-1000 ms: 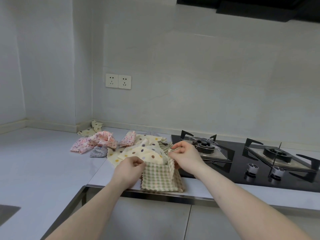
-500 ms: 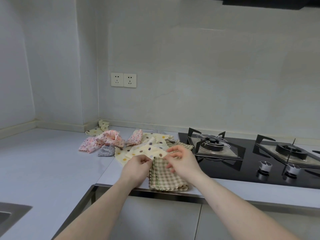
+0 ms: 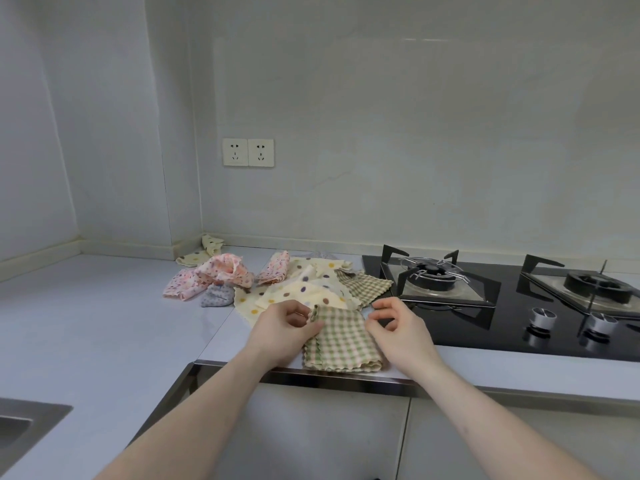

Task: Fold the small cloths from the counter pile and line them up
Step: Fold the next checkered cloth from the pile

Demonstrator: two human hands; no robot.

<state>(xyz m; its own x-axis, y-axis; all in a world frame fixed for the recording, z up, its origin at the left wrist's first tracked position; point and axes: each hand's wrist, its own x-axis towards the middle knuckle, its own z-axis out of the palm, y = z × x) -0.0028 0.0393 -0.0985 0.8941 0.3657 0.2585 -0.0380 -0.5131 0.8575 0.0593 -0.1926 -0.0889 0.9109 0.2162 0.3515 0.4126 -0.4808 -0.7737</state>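
My left grip (image 3: 289,327) pinched the folded checked cloth's (image 3: 341,341) top corner on the surface (image 3: 104,327) — my right grip (image 3: 394,323) hovered beside it, loosely curled, released.

Surface: a pale counter (image 3: 104,327) is carrying everything.
Front edge: a folded green checked cloth (image 3: 341,341) is lying flat.
Behind it: a loose pile of dotted cream cloths (image 3: 304,289) and pink cloths (image 3: 221,275) is sitting, with a small grey cloth (image 3: 216,296).
Right: a black gas hob (image 3: 502,306) is sitting set into it.
Far left: a sink (image 3: 20,427) is showing at the corner.
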